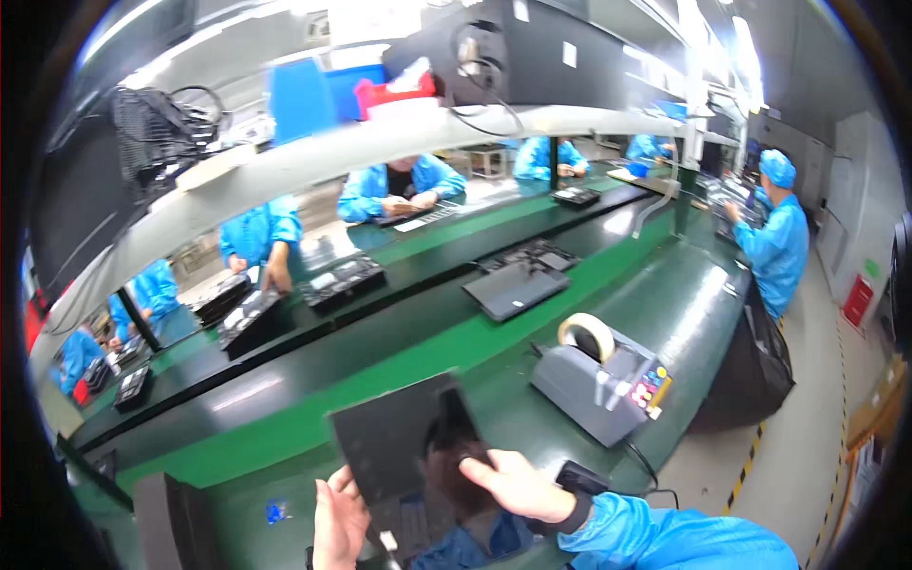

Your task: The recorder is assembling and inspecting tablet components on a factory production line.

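Observation:
A dark, glossy flat panel [408, 446], resembling a laptop screen, is tilted up in front of me over the near bench. My right hand [518, 486] grips its right side, with the thumb on the shiny face and the other fingers mostly hidden behind. At the left edge, my left hand [340, 518] supports the panel, its thumb off the face and its fingertips partly behind it. Reflections cover the panel's lower half. To the right of it stands a grey tape dispenser [594, 380] carrying a roll of pale tape [586, 337].
Beyond the near bench [285, 475], a conveyor line holds a dark laptop-like part [518, 288] and several black units [342, 280]. Co-workers in blue [779, 237] work along the far side and right. A shelf rail [380, 142] crosses above. A black bag [750, 370] hangs at right.

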A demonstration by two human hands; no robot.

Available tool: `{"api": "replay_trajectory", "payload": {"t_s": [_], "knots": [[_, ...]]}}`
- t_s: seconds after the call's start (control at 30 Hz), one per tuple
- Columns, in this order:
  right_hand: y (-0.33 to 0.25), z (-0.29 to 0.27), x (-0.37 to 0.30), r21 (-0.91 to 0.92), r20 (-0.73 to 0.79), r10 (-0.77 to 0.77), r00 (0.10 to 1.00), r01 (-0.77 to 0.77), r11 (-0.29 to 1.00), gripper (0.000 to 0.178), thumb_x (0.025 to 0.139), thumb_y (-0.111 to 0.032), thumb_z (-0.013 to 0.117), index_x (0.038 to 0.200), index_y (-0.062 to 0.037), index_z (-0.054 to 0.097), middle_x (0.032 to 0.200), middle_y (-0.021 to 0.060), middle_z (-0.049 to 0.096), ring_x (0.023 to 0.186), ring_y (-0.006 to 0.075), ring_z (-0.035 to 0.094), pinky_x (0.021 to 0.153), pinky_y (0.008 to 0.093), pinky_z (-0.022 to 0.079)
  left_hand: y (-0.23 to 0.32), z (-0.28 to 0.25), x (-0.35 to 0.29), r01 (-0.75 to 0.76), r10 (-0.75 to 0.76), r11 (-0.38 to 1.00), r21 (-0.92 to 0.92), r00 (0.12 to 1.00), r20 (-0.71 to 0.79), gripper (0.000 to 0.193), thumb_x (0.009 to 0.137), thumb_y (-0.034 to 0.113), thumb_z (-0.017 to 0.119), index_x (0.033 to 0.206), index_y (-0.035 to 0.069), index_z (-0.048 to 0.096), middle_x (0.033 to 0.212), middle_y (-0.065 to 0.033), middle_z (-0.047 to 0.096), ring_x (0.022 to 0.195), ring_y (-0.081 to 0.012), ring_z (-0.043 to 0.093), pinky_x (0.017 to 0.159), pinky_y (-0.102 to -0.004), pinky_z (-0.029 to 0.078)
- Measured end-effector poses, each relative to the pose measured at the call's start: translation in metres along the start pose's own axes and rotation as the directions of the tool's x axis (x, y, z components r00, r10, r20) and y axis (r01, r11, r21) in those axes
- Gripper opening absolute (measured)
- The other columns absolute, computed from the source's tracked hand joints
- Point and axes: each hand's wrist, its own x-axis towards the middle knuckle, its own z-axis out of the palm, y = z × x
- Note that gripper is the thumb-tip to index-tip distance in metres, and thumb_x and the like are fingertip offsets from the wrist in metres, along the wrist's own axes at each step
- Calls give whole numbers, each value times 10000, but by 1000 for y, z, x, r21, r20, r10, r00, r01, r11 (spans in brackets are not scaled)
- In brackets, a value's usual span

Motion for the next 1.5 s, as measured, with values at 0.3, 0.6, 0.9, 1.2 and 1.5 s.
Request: {"api": "replay_trajectory", "payload": {"t_s": [0.3, 0.6, 0.9, 1.2, 1.5], "knots": [[41, -71, -77, -125, -418, -248, 874, 216, 968, 183, 899, -89, 457, 950, -2, 610, 816, 94, 626, 701, 129, 597, 603, 271, 474, -40, 1, 17, -75, 99, 991, 109, 967, -235, 373, 947, 314, 522, 1160, 8, 515, 1059, -88, 614, 881, -202, 622, 776, -342, 517], [64, -150, -91, 211, -764, 219, 607, -85, 974, 204, 959, -251, 500, 927, -57, 551, 684, 38, 579, 459, 64, 465, 399, 195, 360, -42, 1, 13, -4, 79, 980, 197, 924, -375, 250, 942, 224, 541, 1066, 8, 531, 979, -78, 628, 864, -177, 609, 760, -323, 500], [38, -72, -53, -157, -498, -333, 801, 294, 943, 50, 878, -75, 558, 882, -38, 525, 691, -4, 516, 561, 56, 476, 505, 198, 395, -47, -7, 18, -23, 99, 971, 237, 943, -316, 274, 943, 164, 526, 1141, -26, 535, 1042, -101, 625, 878, -163, 603, 778, -297, 493], [29, -3, 91, -83, -82, -187, 979, 180, 980, 238, 882, -222, 620, 815, -6, 547, 633, 15, 525, 599, 69, 463, 565, 245, 419, -50, -11, 19, -24, 111, 964, 264, 941, -318, 305, 940, 156, 527, 1179, -32, 524, 1114, -99, 595, 987, -162, 555, 872, -295, 442], [41, 29, 85, -79, -382, -180, 906, 163, 984, 329, 877, -285, 644, 752, 9, 564, 694, 46, 573, 632, 109, 504, 604, 254, 437, -50, -9, 19, -42, 122, 968, 249, 940, -318, 299, 935, 150, 534, 1178, -25, 530, 1110, -91, 599, 984, -160, 557, 874, -295, 443]]}}
